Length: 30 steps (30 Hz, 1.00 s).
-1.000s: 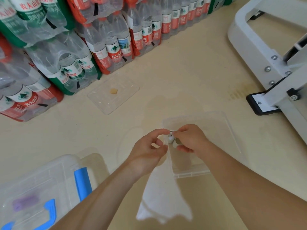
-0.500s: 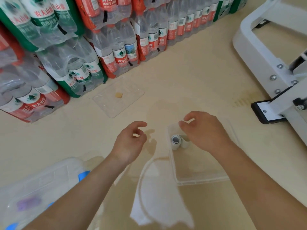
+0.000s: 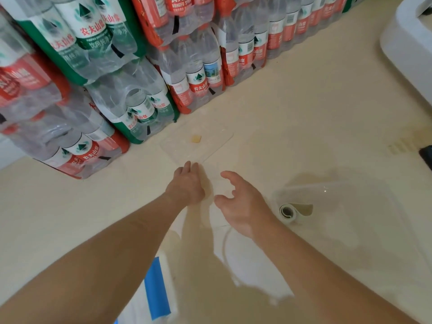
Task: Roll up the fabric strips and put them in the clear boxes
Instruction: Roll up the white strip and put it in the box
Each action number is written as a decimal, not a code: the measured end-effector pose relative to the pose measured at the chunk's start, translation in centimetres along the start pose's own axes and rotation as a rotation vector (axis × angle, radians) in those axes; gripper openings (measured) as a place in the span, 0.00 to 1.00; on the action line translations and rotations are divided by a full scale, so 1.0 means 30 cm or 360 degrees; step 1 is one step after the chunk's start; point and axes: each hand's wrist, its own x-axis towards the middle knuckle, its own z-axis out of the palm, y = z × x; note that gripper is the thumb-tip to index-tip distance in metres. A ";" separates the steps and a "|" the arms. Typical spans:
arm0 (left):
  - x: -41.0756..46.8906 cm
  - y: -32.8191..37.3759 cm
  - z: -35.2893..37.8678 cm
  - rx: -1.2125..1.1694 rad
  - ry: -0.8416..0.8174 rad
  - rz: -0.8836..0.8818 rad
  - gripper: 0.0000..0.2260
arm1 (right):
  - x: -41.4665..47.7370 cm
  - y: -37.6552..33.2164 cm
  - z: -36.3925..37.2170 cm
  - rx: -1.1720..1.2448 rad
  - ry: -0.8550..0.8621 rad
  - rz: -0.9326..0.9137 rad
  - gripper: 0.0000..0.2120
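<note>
Head view, looking down: holds both bare arms out over a pale beige floor [image 3: 304, 113]. Stretches the left hand [image 3: 187, 185] forward, fingers straight and close together, gripping nothing, tips just short of a flat clear lid [image 3: 210, 146] that lies on the floor with a small yellowish scrap [image 3: 196, 138] on it. Carries the right hand [image 3: 240, 206] just beside the left, fingers spread and loosely curved, thumb apart, also empty. Shows one rolled fabric strip [image 3: 288, 211] lying on its side inside the clear box [image 3: 327, 184], near the box's left wall, to the right of the right hand and untouched by it. Shows a loose white fabric piece [image 3: 254, 267] spread on the floor beneath the right wrist and forearm, between the two arms and beside the box. Takes in a second clear container [image 3: 134, 305] with a blue handle [image 3: 156, 286], partly hidden under the left forearm at the bottom edge. Takes in shrink-wrapped packs of water bottles [image 3: 121, 73], red and green labels, stacked along the far left, the lid just in front of them. Catches part of a white frame [image 3: 411, 47] at the upper right edge.
</note>
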 end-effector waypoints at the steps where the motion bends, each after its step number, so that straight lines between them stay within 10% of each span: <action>1: 0.019 -0.015 0.003 0.0051 -0.0028 0.0029 0.29 | 0.006 0.007 0.012 0.0126 -0.0012 0.0064 0.26; 8: -0.037 -0.017 0.094 0.0263 0.0322 0.0038 0.06 | 0.032 0.042 0.034 0.0687 -0.0053 0.0291 0.28; 22: -0.555 0.101 -0.308 -0.0758 0.1169 0.0717 0.05 | -0.061 -0.164 -0.476 -0.0143 0.0483 -0.0333 0.46; 30: -0.649 0.218 -0.415 -0.2021 0.0906 0.0681 0.10 | -0.342 -0.183 -0.764 -0.0177 0.0473 -0.0314 0.13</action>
